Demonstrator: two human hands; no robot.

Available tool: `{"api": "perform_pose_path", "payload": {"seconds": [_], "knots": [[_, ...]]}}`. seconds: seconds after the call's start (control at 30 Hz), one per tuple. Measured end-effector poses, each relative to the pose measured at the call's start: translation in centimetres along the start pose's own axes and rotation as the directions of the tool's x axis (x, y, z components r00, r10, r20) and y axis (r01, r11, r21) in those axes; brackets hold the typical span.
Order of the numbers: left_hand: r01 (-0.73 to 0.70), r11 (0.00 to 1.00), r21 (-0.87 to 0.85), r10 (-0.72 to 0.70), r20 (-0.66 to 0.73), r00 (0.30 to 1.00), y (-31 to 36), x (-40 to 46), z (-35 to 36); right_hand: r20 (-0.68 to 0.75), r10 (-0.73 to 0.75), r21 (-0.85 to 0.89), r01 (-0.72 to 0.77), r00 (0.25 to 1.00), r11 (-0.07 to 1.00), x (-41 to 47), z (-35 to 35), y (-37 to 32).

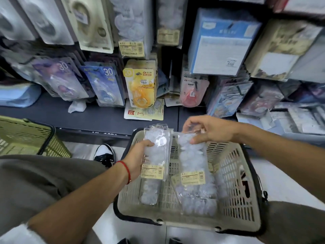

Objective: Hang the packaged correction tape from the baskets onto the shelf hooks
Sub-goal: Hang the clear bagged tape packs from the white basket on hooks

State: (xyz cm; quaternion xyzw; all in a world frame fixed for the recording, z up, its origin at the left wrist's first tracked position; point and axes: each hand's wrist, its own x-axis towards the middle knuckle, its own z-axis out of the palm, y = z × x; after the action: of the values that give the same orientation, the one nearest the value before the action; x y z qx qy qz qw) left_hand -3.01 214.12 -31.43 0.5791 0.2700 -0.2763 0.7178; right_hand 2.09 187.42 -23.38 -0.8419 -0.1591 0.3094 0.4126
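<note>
1. The shelf fills the top half, with carded packs crowded on its hooks. Two blue cards read "30" and a yellow card shows a "20" badge; the finer print is too blurred to read. A bare strip of dark ledge runs along the shelf's front edge.
2. The beige basket sits on the floor below the ledge, its far rim close to it. A green basket stands well apart to the left.
3. The right-hand clear pack hangs into the beige basket, with a yellow label whose text is illegible.
4. The left-hand clear pack is held upright over the basket's left rim and bears a similar yellow label.
5. The right hand reaches in from the right, fingers pinching its pack's top edge.
6. The left hand, a red string at the wrist, has its fingers wrapped round its pack's middle.
</note>
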Motion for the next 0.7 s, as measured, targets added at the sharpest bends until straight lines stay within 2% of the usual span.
{"api": "perform_pose_path", "payload": {"seconds": [0.1,0.17,0.23,0.33,0.4,0.53,0.6,0.7], "knots": [[-0.047,0.994,-0.099,0.060,0.127,0.990,1.8,-1.0,2.5,-0.176,-0.099,-0.060,0.089,0.979,0.994,-0.7,-1.0,-3.5],[-0.153,0.988,-0.023,0.154,0.142,0.978,3.2,-2.3,4.1,-0.350,-0.148,-0.131,0.108,0.925,0.985,-0.3,-0.8,-4.2],[-0.288,0.957,0.037,0.282,0.123,0.952,4.4,-3.5,5.1,-0.523,-0.108,-0.037,0.104,0.845,0.994,0.0,-0.3,-5.1],[-0.495,0.869,0.012,0.491,0.103,0.865,6.8,-5.0,5.6,-0.670,-0.053,0.113,0.172,0.741,0.978,0.5,-0.2,-6.8],[-0.596,0.803,0.029,0.592,0.078,0.802,9.0,-6.1,5.8,-0.692,-0.024,0.177,0.202,0.721,0.963,0.4,-0.5,-7.6],[-0.728,0.682,0.074,0.728,0.033,0.685,14.3,-7.8,5.7,-0.636,-0.033,0.223,0.225,0.771,0.948,-0.1,-1.5,-10.1],[-0.780,0.614,0.122,0.781,0.053,0.623,17.1,-8.6,5.8,-0.655,-0.067,0.229,0.283,0.752,0.931,-0.4,-2.6,-12.2],[-0.820,0.522,0.233,0.839,0.033,0.543,20.3,-9.1,5.4,-0.707,-0.148,0.145,0.347,0.691,0.927,-0.6,-4.5,-15.4]]}}
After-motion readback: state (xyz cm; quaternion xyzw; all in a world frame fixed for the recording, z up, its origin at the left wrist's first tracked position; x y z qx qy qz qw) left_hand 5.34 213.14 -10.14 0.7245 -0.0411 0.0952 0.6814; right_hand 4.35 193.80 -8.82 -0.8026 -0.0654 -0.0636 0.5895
